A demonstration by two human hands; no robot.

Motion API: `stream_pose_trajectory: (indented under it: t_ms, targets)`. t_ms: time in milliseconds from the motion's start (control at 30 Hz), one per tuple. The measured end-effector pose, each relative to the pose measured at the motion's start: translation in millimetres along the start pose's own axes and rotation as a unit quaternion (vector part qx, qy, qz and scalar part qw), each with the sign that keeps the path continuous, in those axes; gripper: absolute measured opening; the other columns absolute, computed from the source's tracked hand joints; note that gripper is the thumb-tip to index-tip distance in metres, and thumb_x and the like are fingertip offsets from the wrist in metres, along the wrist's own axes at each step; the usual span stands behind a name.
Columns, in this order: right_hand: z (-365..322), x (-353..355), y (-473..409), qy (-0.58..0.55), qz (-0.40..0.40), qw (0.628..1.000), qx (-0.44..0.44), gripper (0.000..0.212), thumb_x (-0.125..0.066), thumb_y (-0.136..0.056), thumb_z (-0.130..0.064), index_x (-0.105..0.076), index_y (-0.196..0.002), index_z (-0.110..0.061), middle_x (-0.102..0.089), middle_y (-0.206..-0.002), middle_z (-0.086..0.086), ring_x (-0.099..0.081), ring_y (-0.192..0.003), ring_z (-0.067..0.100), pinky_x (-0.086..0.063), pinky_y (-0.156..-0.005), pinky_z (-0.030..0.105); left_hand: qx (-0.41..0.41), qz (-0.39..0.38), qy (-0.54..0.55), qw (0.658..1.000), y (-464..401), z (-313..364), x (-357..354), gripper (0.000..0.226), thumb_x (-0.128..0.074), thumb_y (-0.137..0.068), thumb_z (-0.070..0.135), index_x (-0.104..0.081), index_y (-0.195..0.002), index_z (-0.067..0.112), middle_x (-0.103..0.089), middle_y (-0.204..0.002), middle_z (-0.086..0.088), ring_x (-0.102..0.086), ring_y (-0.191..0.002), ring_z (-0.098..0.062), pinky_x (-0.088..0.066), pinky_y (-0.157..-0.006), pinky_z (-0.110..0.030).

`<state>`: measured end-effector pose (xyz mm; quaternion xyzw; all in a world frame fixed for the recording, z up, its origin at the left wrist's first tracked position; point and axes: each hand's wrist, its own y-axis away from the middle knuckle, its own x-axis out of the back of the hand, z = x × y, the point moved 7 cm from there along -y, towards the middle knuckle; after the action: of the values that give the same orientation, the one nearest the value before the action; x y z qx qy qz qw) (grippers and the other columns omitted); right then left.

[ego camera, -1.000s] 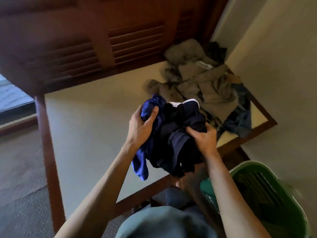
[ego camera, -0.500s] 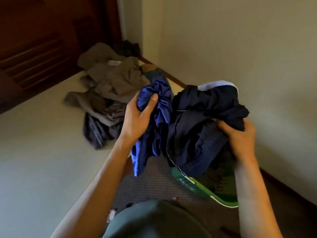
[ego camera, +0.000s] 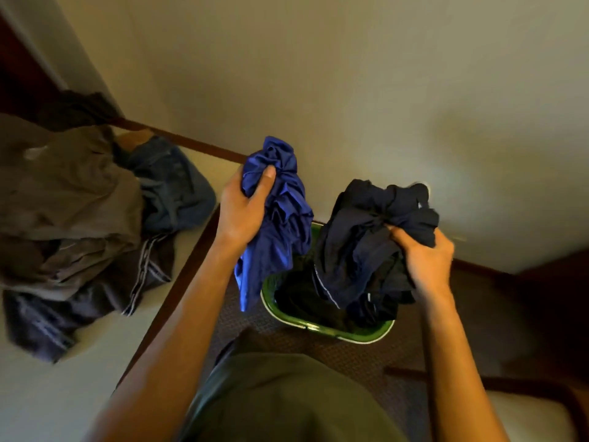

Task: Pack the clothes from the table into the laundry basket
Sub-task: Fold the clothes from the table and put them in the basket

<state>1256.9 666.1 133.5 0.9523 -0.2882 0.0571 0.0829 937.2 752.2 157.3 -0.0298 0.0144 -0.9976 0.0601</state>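
The navy bundle (ego camera: 366,237) hangs from my right hand (ego camera: 424,256), clenched on its top, directly over the green laundry basket (ego camera: 318,328). My left hand (ego camera: 242,212) grips the blue garment (ego camera: 280,224) above the basket's left rim; more clothes (ego camera: 73,202) lie far left on the table (ego camera: 63,393).

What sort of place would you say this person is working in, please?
Probably a home room, perhaps a bedroom or laundry corner: a green laundry basket sits on patterned carpet by a plain wall, beside a wood-edged table with piled clothes.
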Motion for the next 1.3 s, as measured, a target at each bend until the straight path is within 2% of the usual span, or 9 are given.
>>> stream_pose_trajectory:
  t_ms: [167,333,433,567,667,933,1100,1167,1300]
  targets:
    - [35.3,8.5,-21.4,0.043,0.043,0.998,-0.018,0.03,-0.084,-0.077,-0.021,-0.074,-0.105,-0.023,-0.075,-0.098,-0.002,-0.072,-0.09,0.017,-0.055,-0.079,0.034,0.034,-0.071,-0.023,0.997,-28.8,-21.2,-52.6,0.039,-0.064,-0.095,0.047,-0.064,-0.123,0.019,-0.071,-0.112,0.006,-0.069,-0.106,-0.01,-0.058,-0.094,-0.041]
    - [69.8,12.3,-43.3,0.108,0.092,0.987,-0.075,0.036,-0.083,-0.078,-0.033,-0.072,-0.11,-0.021,-0.073,-0.1,0.003,-0.068,-0.098,0.027,-0.055,-0.085,0.04,0.062,-0.122,-0.054,0.989,-45.0,-43.6,-84.7,0.05,-0.062,-0.094,0.053,-0.06,-0.132,0.021,-0.07,-0.114,0.008,-0.068,-0.107,-0.011,-0.057,-0.096,-0.041]
    - [89.3,7.2,-53.0,0.144,0.078,0.98,-0.112,0.042,-0.082,-0.077,-0.035,-0.07,-0.115,-0.022,-0.071,-0.109,0.006,-0.065,-0.103,0.03,-0.054,-0.092,0.044,0.081,-0.137,-0.062,0.985,-51.7,-56.7,-95.7,0.051,-0.061,-0.094,0.054,-0.057,-0.136,0.024,-0.068,-0.119,0.007,-0.066,-0.111,-0.014,-0.056,-0.097,-0.041]
    - [109.6,0.0,-60.1,0.155,0.05,0.979,-0.126,0.048,-0.08,-0.081,-0.028,-0.064,-0.124,-0.018,-0.066,-0.113,0.006,-0.063,-0.105,0.025,-0.053,-0.095,0.042,0.097,-0.146,-0.084,0.981,-56.9,-70.5,-108.3,0.047,-0.058,-0.096,0.053,-0.056,-0.135,0.028,-0.065,-0.119,0.007,-0.064,-0.116,-0.019,-0.055,-0.098,-0.039]
    - [116.2,3.3,-68.2,0.157,0.05,0.979,-0.124,0.035,-0.074,-0.087,-0.024,-0.067,-0.12,-0.016,-0.067,-0.112,0.008,-0.066,-0.105,0.028,-0.055,-0.094,0.051,0.118,-0.152,-0.102,0.976,-58.7,-86.7,-113.8,0.054,-0.056,-0.094,0.061,-0.053,-0.138,0.031,-0.064,-0.128,0.003,-0.062,-0.118,-0.021,-0.054,-0.1,-0.044]
    - [120.6,5.4,-77.6,0.141,0.006,0.982,-0.124,0.019,-0.067,-0.092,-0.017,-0.068,-0.11,-0.012,-0.065,-0.098,0.003,-0.066,-0.095,0.023,-0.057,-0.087,0.053,0.147,-0.174,-0.12,0.966,-55.7,-113.4,-134.5,0.062,-0.049,-0.09,0.073,-0.054,-0.137,0.032,-0.065,-0.126,0.001,-0.065,-0.112,-0.021,-0.055,-0.098,-0.048]
    - [125.4,9.7,-71.3,0.131,-0.011,0.983,-0.127,0.013,-0.066,-0.092,-0.016,-0.067,-0.104,-0.013,-0.066,-0.093,0.003,-0.067,-0.093,0.026,-0.058,-0.087,0.052,0.209,-0.265,-0.173,0.925,-42.9,-152.1,-153.3,0.095,-0.03,-0.072,0.098,-0.038,-0.149,0.044,-0.053,-0.145,-0.015,-0.054,-0.13,-0.038,-0.043,-0.109,-0.059]
    - [126.4,13.5,-69.7,0.13,-0.013,0.983,-0.125,0.011,-0.066,-0.091,-0.014,-0.067,-0.102,-0.013,-0.067,-0.092,0.004,-0.067,-0.091,0.025,-0.058,-0.087,0.052,0.214,-0.258,-0.188,0.923,-38.0,-173.4,-150.1,0.099,-0.026,-0.065,0.103,-0.04,-0.146,0.047,-0.05,-0.151,-0.003,-0.048,-0.138,-0.03,-0.039,-0.114,-0.053]
    - [138.7,20.0,-64.5,0.131,-0.011,0.983,-0.131,0.007,-0.068,-0.089,-0.015,-0.069,-0.095,-0.018,-0.07,-0.09,0.008,-0.069,-0.087,0.027,-0.058,-0.085,0.053,0.224,-0.245,-0.21,0.92,-9.3,-179.4,-142.6,0.082,-0.022,-0.088,0.084,-0.039,-0.151,0.035,-0.045,-0.154,0.004,-0.042,-0.143,-0.024,-0.031,-0.12,-0.045]
